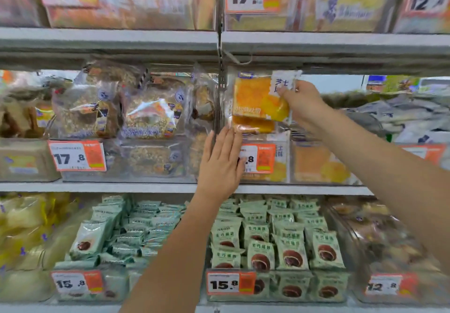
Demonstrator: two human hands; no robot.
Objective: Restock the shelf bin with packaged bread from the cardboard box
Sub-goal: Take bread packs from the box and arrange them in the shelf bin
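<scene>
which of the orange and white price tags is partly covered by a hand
The orange and white price tag on the middle shelf's clear plastic bin; the open left hand overlaps its left edge, hiding its first digits.

Bread packet (258, 103) in right hand (303, 103): glossy clear plastic film with printed orange-yellow panel, highlights on its creases; shelf bin (289, 178) at middle shelf front edge is smooth clear plastic, reflective, with a paper-like matt price tag (258, 158), white and orange, on its face. Shelf boards (109, 187): smooth light grey, matt, probably painted metal. Green packets (289, 254) on lower shelf: satin plastic wrap with soft sheen; seeded bread bags (151, 112) at middle shelf left: thin crinkled clear film, strongly glossy.
</scene>
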